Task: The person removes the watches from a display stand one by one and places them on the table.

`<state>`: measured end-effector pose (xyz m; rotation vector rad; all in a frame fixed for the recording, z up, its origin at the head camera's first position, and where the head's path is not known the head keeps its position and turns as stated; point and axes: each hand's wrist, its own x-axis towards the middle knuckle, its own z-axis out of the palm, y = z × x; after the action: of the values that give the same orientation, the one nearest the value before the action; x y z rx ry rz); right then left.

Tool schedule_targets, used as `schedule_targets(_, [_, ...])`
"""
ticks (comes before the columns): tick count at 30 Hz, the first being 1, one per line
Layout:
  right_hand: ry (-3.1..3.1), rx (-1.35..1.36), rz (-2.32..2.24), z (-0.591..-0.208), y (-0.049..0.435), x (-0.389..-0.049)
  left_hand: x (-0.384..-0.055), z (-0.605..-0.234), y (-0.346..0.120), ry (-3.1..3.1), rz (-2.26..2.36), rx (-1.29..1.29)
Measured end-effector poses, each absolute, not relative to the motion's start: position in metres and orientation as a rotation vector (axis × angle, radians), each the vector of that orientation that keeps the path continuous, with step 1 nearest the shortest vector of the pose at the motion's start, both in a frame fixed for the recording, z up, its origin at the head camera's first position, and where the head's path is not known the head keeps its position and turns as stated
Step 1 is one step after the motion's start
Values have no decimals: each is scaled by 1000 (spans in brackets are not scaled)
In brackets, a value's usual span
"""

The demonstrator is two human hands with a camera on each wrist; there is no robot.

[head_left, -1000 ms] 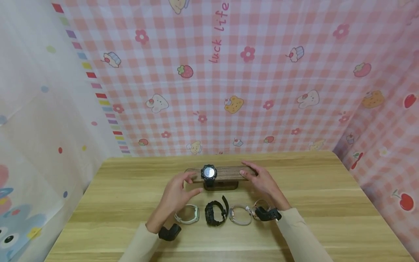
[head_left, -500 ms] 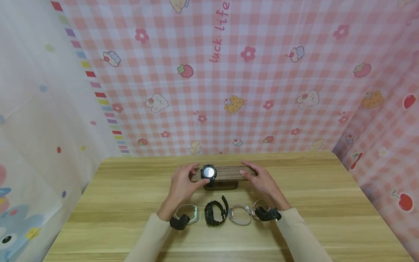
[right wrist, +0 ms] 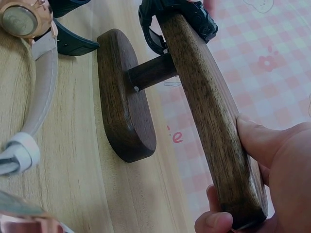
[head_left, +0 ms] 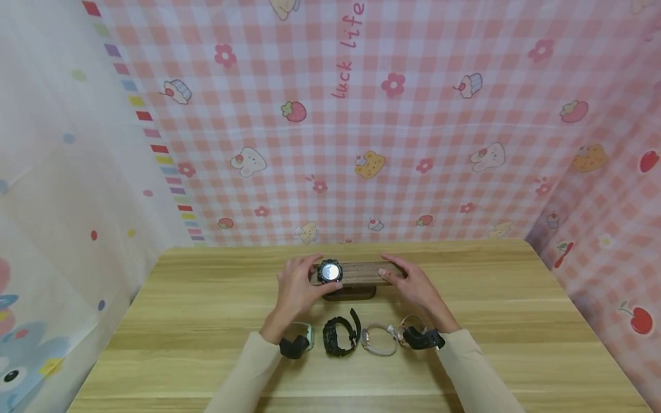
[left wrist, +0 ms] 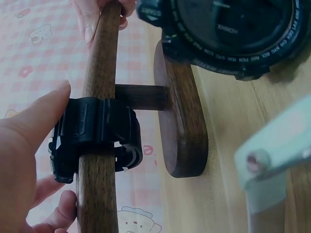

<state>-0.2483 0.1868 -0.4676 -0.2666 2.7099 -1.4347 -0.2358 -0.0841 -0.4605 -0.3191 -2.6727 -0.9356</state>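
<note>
A dark wooden watch stand (head_left: 361, 274) with a horizontal bar stands near the back of the table. A black round-faced watch (head_left: 330, 272) is strapped around the left part of the bar. My left hand (head_left: 296, 287) holds this watch, thumb against its near side and fingers behind the bar, as the left wrist view shows with the watch's dark band (left wrist: 87, 124). At the bar's right end, my right hand (head_left: 413, 282) grips the wood between thumb and fingers. In the right wrist view, the stand's base (right wrist: 127, 102) rests on the table.
In front of the stand lie a mint-green watch (head_left: 310, 337), partly hidden by the left wrist camera, a second black watch (head_left: 332, 338), a pale-strapped watch (head_left: 382, 351) and a rose-gold watch (head_left: 401, 332) beside the right wrist camera. A checked cloth (head_left: 330, 137) hangs behind the table.
My left hand has moved right along the bar and closed in around the black watch, from spread fingers at the bar's left end. The right hand has kept its place.
</note>
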Motion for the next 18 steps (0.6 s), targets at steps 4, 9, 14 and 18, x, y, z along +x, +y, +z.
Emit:
schedule_targets(4, [2713,-273,-1438,-468,187,-248,-235,-461,-82,-2682,-898,-299])
schedule_targets(9, [2709,-273,-1450,-469,187,-248,-235,-462,-81,-2681,-900,-286])
schedule_targets(14, [2721,-261,-1429,-469,187,-249,-235,-462,-81,-2672,-923,-291])
schedule_targets(18, [2734,-256,-1421,-469,187,-249,-234,-461,-82,-2662,-948,-300])
